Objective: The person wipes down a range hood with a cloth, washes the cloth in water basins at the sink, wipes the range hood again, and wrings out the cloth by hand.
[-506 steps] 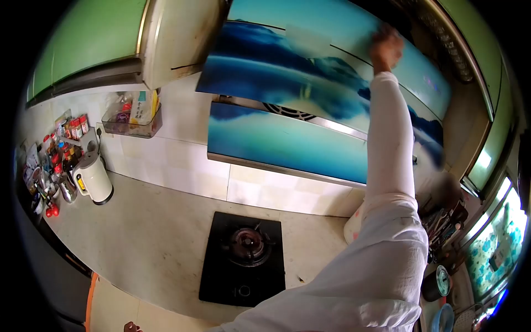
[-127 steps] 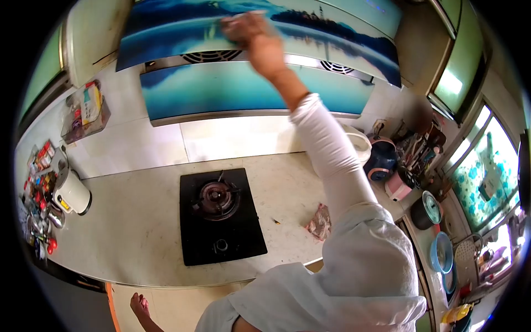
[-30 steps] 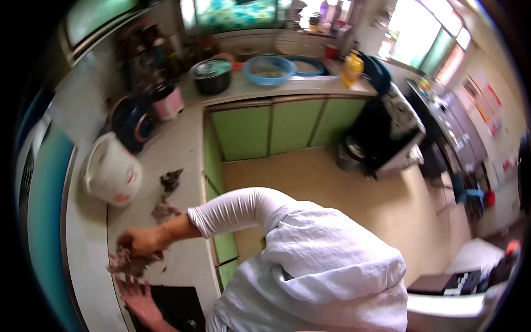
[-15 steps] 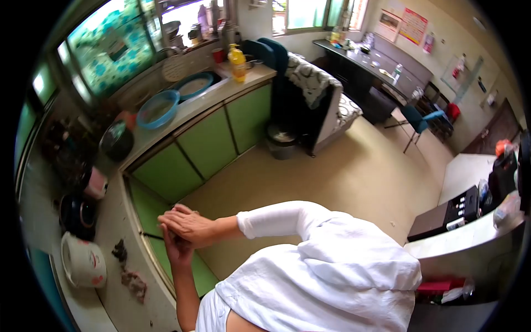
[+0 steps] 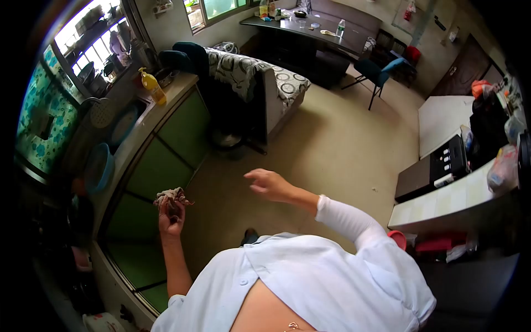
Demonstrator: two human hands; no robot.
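Observation:
A crumpled, pinkish-brown cloth (image 5: 172, 197) is gripped in my left hand (image 5: 172, 220), raised at the left in front of the green cabinet doors (image 5: 160, 160). The cloth bunches above the fingers, and its loose edge sticks out to the right. My right hand (image 5: 269, 183) hangs in the air near the middle, over the floor, apart from the cloth. Its fingers are loosely bent and spread toward the left, with nothing in them.
A yellow bottle (image 5: 152, 87) and a blue basin (image 5: 100, 167) stand on the left counter. Beyond are a bin (image 5: 225, 138), a patterned-cloth seat (image 5: 290, 84), a dark table (image 5: 307, 34) and a blue chair (image 5: 377, 71). A black-and-brown appliance (image 5: 428, 171) is at the right.
The view has turned right, away from the stove and counter. My hands, together half a second ago, are now apart; the cloth shows in my left hand and my right hand has moved right.

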